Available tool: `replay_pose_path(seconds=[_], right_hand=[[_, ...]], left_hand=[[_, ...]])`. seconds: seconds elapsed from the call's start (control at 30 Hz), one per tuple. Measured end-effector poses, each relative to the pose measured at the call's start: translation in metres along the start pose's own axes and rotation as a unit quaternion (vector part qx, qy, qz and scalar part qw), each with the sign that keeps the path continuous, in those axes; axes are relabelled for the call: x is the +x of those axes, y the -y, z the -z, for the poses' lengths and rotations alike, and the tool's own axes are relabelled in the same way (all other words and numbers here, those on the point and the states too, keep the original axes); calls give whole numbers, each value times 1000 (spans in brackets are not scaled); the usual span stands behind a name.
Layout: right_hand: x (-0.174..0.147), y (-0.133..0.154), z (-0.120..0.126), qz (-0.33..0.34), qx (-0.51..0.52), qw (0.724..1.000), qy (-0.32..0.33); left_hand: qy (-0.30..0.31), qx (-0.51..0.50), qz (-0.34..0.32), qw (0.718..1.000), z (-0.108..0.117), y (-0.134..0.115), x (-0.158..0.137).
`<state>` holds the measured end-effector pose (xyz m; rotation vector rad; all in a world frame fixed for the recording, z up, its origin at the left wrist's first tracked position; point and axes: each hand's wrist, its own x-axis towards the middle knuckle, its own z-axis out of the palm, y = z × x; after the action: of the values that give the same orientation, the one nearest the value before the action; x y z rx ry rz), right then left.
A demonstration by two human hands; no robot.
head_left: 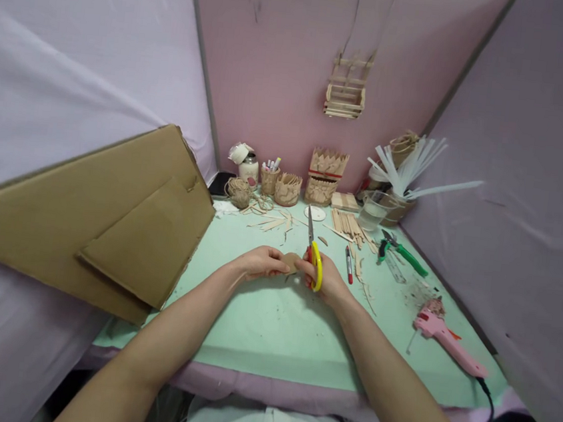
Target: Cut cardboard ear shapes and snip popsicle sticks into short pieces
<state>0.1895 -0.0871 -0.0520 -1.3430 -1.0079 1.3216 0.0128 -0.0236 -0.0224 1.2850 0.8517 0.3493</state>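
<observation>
Over the middle of the green tabletop, my left hand (262, 263) pinches a small rounded piece of brown cardboard (291, 262) by its left edge. My right hand (316, 272) is closed around yellow-handled scissors (316, 266), whose blades point away from me. The right fingertips also touch the cardboard's right edge. Between the two hands, the cardboard's outline is partly covered by fingers. A thin offcut (323, 241) lies just beyond the right hand, and a red-capped marker (349, 265) is to its right.
Large cardboard sheets (109, 220) lean at the left. A pink glue gun (449, 336) and green-handled pliers (405, 253) lie at the right. Wooden sticks (347, 226), a twine ball (240, 193), a plastic cup (372, 211) and glue sticks (407, 167) stand or lie toward the back.
</observation>
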Motion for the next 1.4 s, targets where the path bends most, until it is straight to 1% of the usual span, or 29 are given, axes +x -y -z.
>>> replay_pose_path(seconds=[0.13,0.27,0.37,0.5,0.6,0.67,0.83,0.93,1.03,1.13,1.23,1.4], right_hand=[[2,-1,1,-7,-3,1000,-19],[4,-1,2,-7,-6,999,-36],[3,0,3,-3,-8,999,-35],[-1,1,0,13,-6,1000,-22],[-4,4,-3,41,1,999,-21],[-6,9,-5,70,9,997,-29],[-10,17,-7,158,-1,986,-57],[-11,14,-9,193,-31,979,-66],[-11,8,-9,216,-64,971,-80],[-10,6,-8,227,-94,965,-89],[-10,8,-7,229,-124,961,-91],[-13,9,-7,215,-190,953,-99]], left_hand=[[-7,-28,4,1000,-2,-1,-1],[-9,-90,8,996,0,-3,1],[-17,-119,23,993,1,-2,3],[-13,-123,24,992,-1,1,3],[-9,-136,21,990,-1,2,2],[-12,-164,15,986,-1,2,2],[-14,-278,-18,960,-6,3,5],[-4,-310,-29,950,-15,5,6],[1,-322,-30,946,-21,7,7],[-3,-316,-20,949,-22,10,7],[-14,-298,-10,954,-21,10,6],[-43,-257,-26,965,-20,7,4]])
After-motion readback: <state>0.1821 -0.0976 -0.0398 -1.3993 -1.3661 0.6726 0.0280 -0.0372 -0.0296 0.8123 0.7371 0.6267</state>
